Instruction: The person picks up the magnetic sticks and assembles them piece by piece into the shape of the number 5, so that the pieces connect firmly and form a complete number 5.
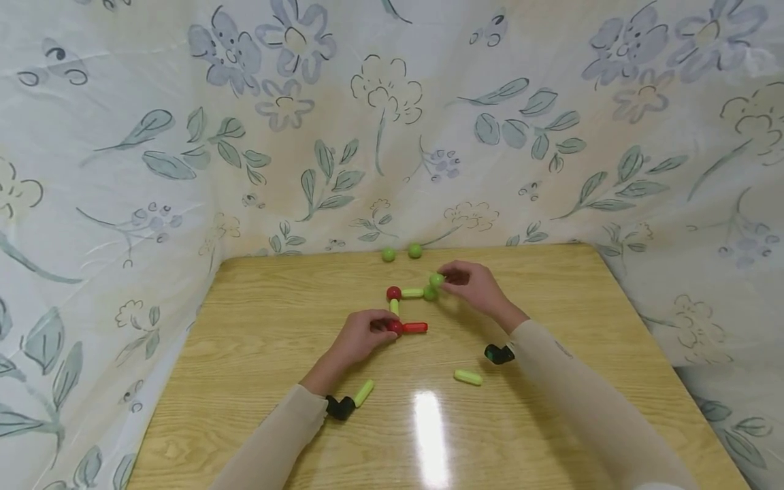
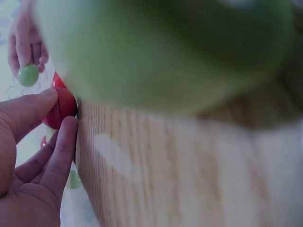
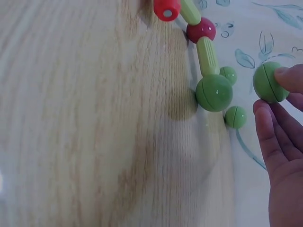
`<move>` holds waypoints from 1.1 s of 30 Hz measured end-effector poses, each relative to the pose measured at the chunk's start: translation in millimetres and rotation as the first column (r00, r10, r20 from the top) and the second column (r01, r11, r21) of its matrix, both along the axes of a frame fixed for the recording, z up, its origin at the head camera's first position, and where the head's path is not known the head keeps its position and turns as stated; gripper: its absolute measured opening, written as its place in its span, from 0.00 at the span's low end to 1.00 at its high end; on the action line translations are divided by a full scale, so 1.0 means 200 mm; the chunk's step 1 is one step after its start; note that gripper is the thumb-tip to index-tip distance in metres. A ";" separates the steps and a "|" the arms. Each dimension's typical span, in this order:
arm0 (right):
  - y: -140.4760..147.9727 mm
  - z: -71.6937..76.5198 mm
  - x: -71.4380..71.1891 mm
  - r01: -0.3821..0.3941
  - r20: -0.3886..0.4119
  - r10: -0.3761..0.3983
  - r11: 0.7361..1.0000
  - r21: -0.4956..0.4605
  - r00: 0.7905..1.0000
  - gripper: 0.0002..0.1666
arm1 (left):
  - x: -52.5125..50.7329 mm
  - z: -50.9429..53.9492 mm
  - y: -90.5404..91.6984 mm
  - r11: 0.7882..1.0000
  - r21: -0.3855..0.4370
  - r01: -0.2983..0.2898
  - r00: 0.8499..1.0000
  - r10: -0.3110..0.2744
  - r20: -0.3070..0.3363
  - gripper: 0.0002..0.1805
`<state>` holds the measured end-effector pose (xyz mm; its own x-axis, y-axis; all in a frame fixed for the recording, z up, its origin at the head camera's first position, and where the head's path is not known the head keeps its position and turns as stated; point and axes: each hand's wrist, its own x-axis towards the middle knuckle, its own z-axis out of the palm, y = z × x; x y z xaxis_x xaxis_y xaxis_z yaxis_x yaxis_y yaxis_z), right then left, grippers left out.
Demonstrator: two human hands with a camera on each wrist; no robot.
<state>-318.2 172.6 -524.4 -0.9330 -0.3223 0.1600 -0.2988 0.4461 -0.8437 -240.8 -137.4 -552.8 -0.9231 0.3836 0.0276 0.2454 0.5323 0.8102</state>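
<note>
My left hand (image 1: 366, 335) pinches a red ball (image 2: 60, 108) between thumb and fingers. From that ball a red stick (image 1: 416, 327) points right, and a yellow-green stick (image 1: 395, 307) runs back to another red ball (image 1: 394, 293). A further yellow-green stick (image 1: 412, 293) joins that one to a green ball (image 3: 214, 93) on the table. My right hand (image 1: 476, 288) pinches a separate green ball (image 3: 270, 82), held above the table and apart from the joined one in the right wrist view.
Two green balls (image 1: 388, 254) (image 1: 415, 251) lie at the table's back edge by the floral cloth (image 1: 331, 163). Loose yellow-green sticks (image 1: 468, 377) (image 1: 364, 393) lie nearer the front. Black angled pieces, seen at left (image 1: 340, 407) and right (image 1: 499, 354), are beside the sleeves.
</note>
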 end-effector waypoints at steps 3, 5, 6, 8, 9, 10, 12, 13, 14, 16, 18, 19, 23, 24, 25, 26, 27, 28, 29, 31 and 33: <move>0.01 0.01 0.03 -0.011 -0.002 0.011 1.000 0.010 1.000 0.16 | 0.00 0.01 0.00 1.000 -0.001 -0.004 1.000 0.004 0.001 0.15; 0.01 0.01 0.05 -0.022 0.002 0.022 1.000 0.007 1.000 0.16 | 0.00 0.01 0.01 1.000 0.000 -0.007 1.000 0.007 0.001 0.14; 0.02 0.01 0.06 -0.027 0.002 0.027 1.000 0.008 1.000 0.16 | 0.00 0.01 0.01 1.000 -0.001 -0.010 1.000 0.010 0.001 0.14; 0.02 0.01 0.08 -0.034 0.010 0.034 0.999 0.014 0.999 0.16 | -0.01 0.01 0.01 1.000 -0.001 -0.012 1.000 0.012 0.000 0.14; 0.03 0.00 0.09 -0.037 0.014 0.037 0.999 0.018 0.999 0.16 | -0.01 0.01 0.01 1.000 0.001 -0.013 1.000 0.013 0.000 0.14; 0.03 -0.01 0.11 -0.039 0.022 0.038 0.999 0.022 0.999 0.16 | -0.01 0.01 0.01 1.000 0.001 -0.012 1.000 0.012 -0.001 0.14; 0.04 -0.02 0.13 -0.043 0.035 0.041 0.998 0.036 0.999 0.16 | -0.01 0.01 0.01 1.000 -0.001 -0.011 1.000 0.011 0.002 0.14; 0.05 -0.03 0.14 -0.046 0.044 0.044 0.998 0.041 0.998 0.16 | -0.01 0.01 0.01 1.000 0.000 -0.010 1.000 0.010 0.003 0.14; 0.05 -0.04 0.15 -0.050 0.050 0.047 0.998 0.046 0.998 0.16 | -0.01 0.01 0.01 1.000 0.001 -0.008 1.000 0.008 0.003 0.14; 0.05 -0.05 0.17 -0.057 0.056 0.054 0.997 0.050 0.997 0.16 | -0.01 0.01 0.01 1.000 0.000 -0.007 1.000 0.007 0.005 0.14; 0.05 -0.06 0.19 -0.065 0.056 0.062 0.996 0.054 0.997 0.16 | -0.01 0.01 0.00 1.000 0.002 -0.007 1.000 0.007 0.004 0.14; 0.04 -0.06 0.19 -0.071 0.056 0.068 0.996 0.055 0.996 0.16 | -0.01 0.01 0.00 1.000 0.004 -0.008 1.000 0.008 0.003 0.14; 0.04 -0.09 0.21 -0.104 0.072 0.100 0.993 0.064 0.992 0.15 | -0.01 0.01 0.00 1.000 0.001 -0.009 1.000 0.009 0.006 0.15; 0.04 -0.10 0.22 -0.115 0.076 0.109 0.991 0.068 0.991 0.15 | -0.01 0.01 0.00 1.000 0.001 -0.007 1.000 0.007 0.008 0.15; 0.04 -0.10 0.23 -0.122 0.081 0.116 0.990 0.070 0.990 0.15 | -0.01 0.01 0.00 1.000 0.001 -0.005 1.000 0.005 0.010 0.15; 0.04 -0.11 0.23 -0.128 0.083 0.122 0.989 0.076 0.989 0.14 | -0.01 0.01 0.00 1.000 0.001 -0.003 1.000 0.003 0.010 0.15; 0.04 -0.11 0.24 -0.132 0.085 0.125 0.988 0.082 0.989 0.14 | -0.01 0.01 0.00 1.000 0.001 -0.001 1.000 0.001 0.010 0.15; 0.03 -0.12 0.24 -0.135 0.087 0.128 0.987 0.086 0.988 0.14 | -0.01 0.01 0.00 1.000 0.002 0.001 1.000 -0.001 0.010 0.15; 0.03 -0.12 0.24 -0.138 0.087 0.130 0.986 0.090 0.988 0.14 | -0.01 0.01 -0.01 1.000 0.003 0.001 1.000 -0.001 0.009 0.15; 0.02 -0.12 0.25 -0.142 0.088 0.134 0.985 0.100 0.987 0.14 | -0.01 0.01 -0.01 1.000 0.001 -0.001 1.000 0.001 0.009 0.15; 0.02 -0.12 0.25 -0.151 0.091 0.141 0.983 0.109 0.986 0.14 | -0.01 0.01 -0.01 1.000 -0.003 -0.005 1.000 0.005 0.009 0.15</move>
